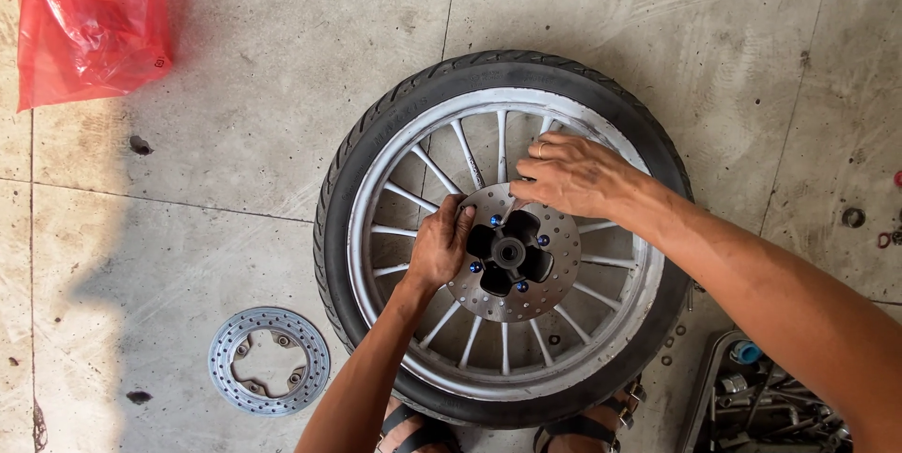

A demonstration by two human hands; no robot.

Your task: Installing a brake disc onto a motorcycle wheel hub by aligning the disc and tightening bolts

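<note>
A brake disc (554, 260) at the wheel's (503, 237) hub is gripped by the left hand (440, 246) and right hand (573, 174), fingers closed on its edge.

A wheel (507, 237) lies flat on the concrete floor (235, 152). The left hand (440, 246) grips its drilled brake disc (554, 274) at nine o'clock, and the right hand (573, 174) rests on it at twelve. A spare disc (225, 359) lies at the wheel's eight o'clock.

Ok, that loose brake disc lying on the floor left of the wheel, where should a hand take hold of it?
The loose brake disc lies flat on the concrete floor. It is probably best gripped by its outer band, coming from above on the open left side, with fingers through the large centre cutout. The tyre crowds its right side.
</note>
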